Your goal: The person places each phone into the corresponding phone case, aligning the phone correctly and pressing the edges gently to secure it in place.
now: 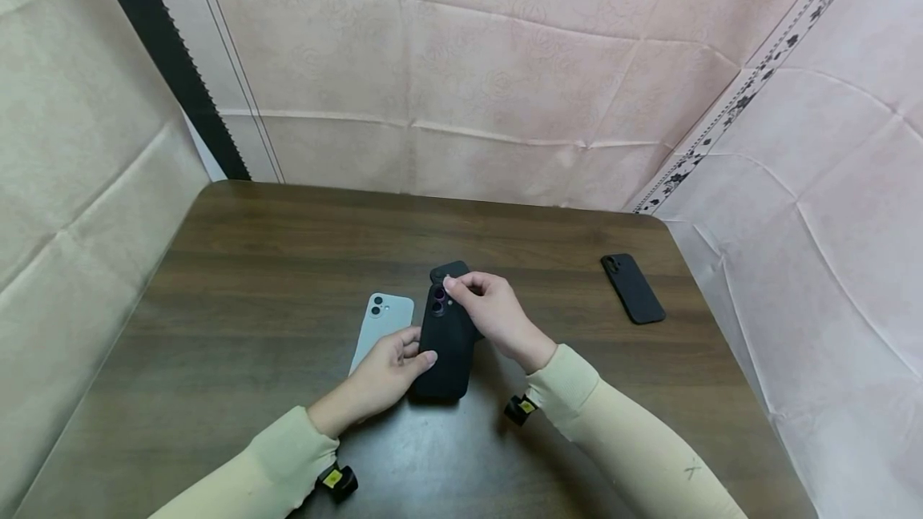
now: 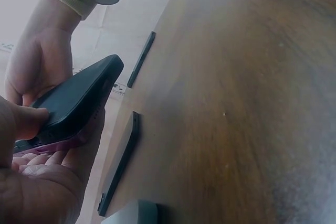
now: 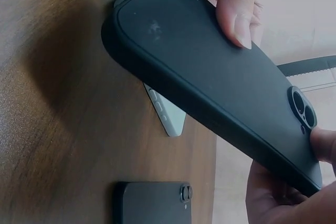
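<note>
Both hands hold a phone in a black phone case (image 1: 449,355) above the table, tilted, its camera end away from me. A purple edge (image 2: 68,145) shows under the case in the left wrist view. My left hand (image 1: 385,371) grips the near left side, thumb on the back and fingers beneath. My right hand (image 1: 501,319) pinches the far end beside the camera, its thumb (image 3: 324,144) close to the lens cutout (image 3: 303,107). On the table, a pale blue phone (image 1: 389,312) lies left of the held one. A black phone (image 1: 450,269) lies partly hidden behind it.
Another black phone (image 1: 634,291) lies toward the right side of the brown wooden table (image 1: 288,263). Pale cloth (image 1: 505,86) hangs behind the table and along both sides. Each wrist wears a small black camera (image 1: 339,481).
</note>
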A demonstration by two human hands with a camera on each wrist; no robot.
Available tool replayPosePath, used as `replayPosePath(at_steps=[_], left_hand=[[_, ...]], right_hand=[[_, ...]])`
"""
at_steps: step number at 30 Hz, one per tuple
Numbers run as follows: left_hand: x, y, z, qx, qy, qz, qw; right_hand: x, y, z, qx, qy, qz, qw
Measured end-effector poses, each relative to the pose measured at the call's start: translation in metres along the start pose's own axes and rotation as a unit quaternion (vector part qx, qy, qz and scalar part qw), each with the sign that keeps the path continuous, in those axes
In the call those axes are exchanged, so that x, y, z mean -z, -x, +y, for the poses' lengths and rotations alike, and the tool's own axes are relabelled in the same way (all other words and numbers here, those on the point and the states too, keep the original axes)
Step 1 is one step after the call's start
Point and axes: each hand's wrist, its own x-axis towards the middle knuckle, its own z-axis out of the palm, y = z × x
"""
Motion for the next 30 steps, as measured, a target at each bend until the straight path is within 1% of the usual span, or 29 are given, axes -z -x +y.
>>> replayPosePath(at_steps=[6, 13, 16, 23, 30], left_hand=[[-0.001, -0.0004, -0.0017, -0.004, 0.001, -0.003, 1.0], [0.0002, -0.0004, -0.0029, -0.001, -0.008, 0.002, 1.0], [0.0001, 0.0, -0.0019, -0.001, -0.01, 0.004, 0.9999], [-0.0014, 0.0003, -0.0011, -0.005, -0.008, 0.001, 1.0], [-0.0017, 0.0001, -0.0032, -0.014, -0.016, -0.001, 0.9998]], right_hand=[[0.0003, -0.0002, 0.0012, 0.001, 0.002, 0.003, 1.0], [0.0025, -0.0022, 0.0045, 0.009, -0.006, -0.024, 1.0], [0.0025, -0.0021, 0.0041, 0.009, -0.009, -0.03, 0.999], [0.0022, -0.0025, -0.0002, 0.004, 0.003, -0.047, 0.999], [0.0015, -0.0019, 0.0, 0.009, 0.015, -0.038, 0.999]])
